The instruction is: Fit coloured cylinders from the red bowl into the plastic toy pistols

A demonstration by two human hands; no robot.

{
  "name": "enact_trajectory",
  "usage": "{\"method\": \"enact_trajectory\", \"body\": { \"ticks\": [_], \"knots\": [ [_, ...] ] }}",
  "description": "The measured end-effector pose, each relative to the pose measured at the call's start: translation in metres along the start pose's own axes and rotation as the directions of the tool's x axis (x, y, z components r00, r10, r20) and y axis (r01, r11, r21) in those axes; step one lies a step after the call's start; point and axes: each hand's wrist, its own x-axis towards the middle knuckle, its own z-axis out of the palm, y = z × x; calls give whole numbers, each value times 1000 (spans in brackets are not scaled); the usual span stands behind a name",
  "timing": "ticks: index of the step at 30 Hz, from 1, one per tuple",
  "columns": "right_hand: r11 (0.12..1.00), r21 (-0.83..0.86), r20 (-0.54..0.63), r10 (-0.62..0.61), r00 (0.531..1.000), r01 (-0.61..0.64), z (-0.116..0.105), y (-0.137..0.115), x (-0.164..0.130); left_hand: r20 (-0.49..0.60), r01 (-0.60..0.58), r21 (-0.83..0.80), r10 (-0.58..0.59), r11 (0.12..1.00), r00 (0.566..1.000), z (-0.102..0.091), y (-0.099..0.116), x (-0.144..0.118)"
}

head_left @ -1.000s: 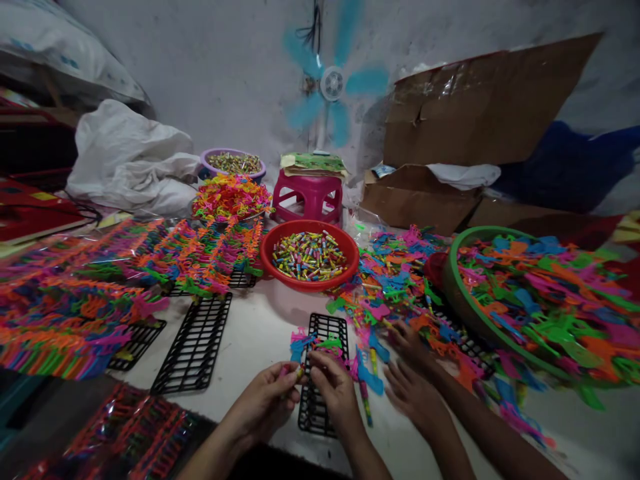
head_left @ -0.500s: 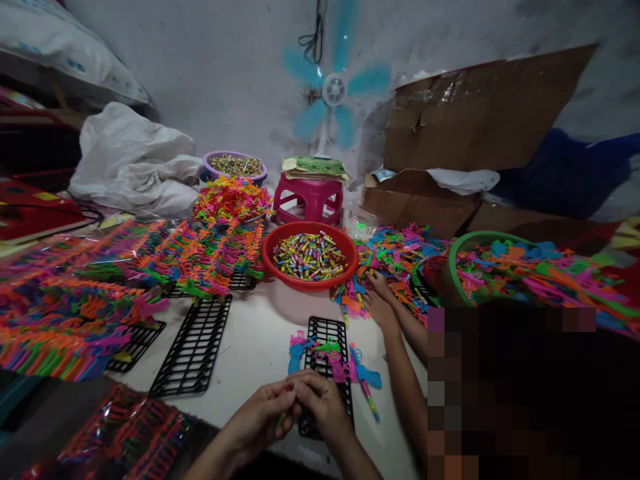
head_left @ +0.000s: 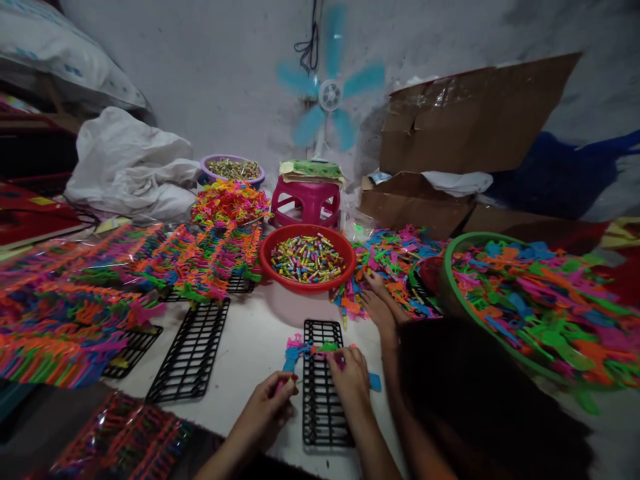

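So nearest the camera, the left hand (head_left: 267, 410) pinches a small pink plastic piece (head_left: 286, 381) between closed fingertips, just left of the black plastic grid rack (head_left: 323, 407). The right hand (head_left: 353, 380) lies on the rack's upper half, fingers curled over the bright plastic toy pieces (head_left: 320, 348) set across it. Further back, another person's hands (head_left: 377, 300) dig into a loose colourful pile (head_left: 395, 260), beside the red bowl of small batteries (head_left: 307, 257).

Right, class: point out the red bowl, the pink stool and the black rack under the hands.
red bowl (head_left: 270, 263): head view, left rim.
pink stool (head_left: 306, 192): head view, seat.
black rack (head_left: 320, 413): head view, lower bars.
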Motion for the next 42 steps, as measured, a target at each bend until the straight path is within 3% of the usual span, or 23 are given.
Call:
{"method": "enact_trajectory", "body": {
  "ticks": [8, 11, 13, 16, 18, 21, 24, 31, 38, 42],
  "knots": [
    [997, 66, 20, -32, 999, 31, 2, 5, 6, -92, 22, 69, -16, 997, 996, -7, 10, -1],
    [965, 253, 15, 67, 998, -69, -6, -8, 4, -123, 3, 106, 10, 994, 992, -3, 15, -3],
    [852, 483, 145, 147, 978, -200, -10, -28, 0, -112, -28, 134, 44, 991, 993, -1, 18, -4],
    [562, 720, 406, 134, 904, -407, -13, -62, -11, -75, -98, 178, 113, 979, 991, 1, 22, -5],
    [431, 773, 472, 98, 876, -465, -11, -79, -17, -50, -143, 192, 155, 971, 987, 3, 25, -6],
    [353, 808, 490, 43, 871, -472, -5, -90, -24, -27, -180, 188, 188, 966, 982, 3, 27, -8],
    [337, 824, 468, 47, 882, -455, 1, -91, -28, -36, -185, 180, 195, 966, 980, 2, 28, -10],
    [418, 829, 387, 52, 921, -372, 7, -90, -36, -64, -193, 176, 207, 965, 976, 1, 33, -14],
    [454, 802, 387, 98, 917, -388, 4, -90, -35, 46, -172, 157, 167, 973, 985, 1, 29, -16],
    [464, 803, 361, 122, 925, -374, 7, -90, -40, 42, -188, 261, 183, 947, 982, 3, 32, -19]
  ]
}}
